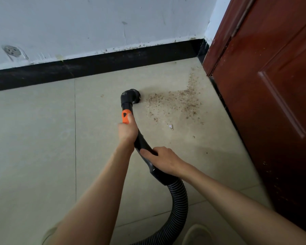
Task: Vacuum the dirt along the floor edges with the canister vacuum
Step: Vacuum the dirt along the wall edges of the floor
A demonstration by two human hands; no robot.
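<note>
A black vacuum handle with an orange collar ends in a round brush nozzle that rests on the beige tile floor. My left hand grips the handle just below the orange collar. My right hand grips the curved handle lower down, where the ribbed black hose begins. Brown dirt crumbs lie scattered just right of the nozzle, spreading toward the corner. The canister itself is out of view.
A black baseboard runs along the white wall at the back. A dark red wooden door bounds the floor on the right. A small white scrap lies on the tile. My shoe tip shows at the bottom.
</note>
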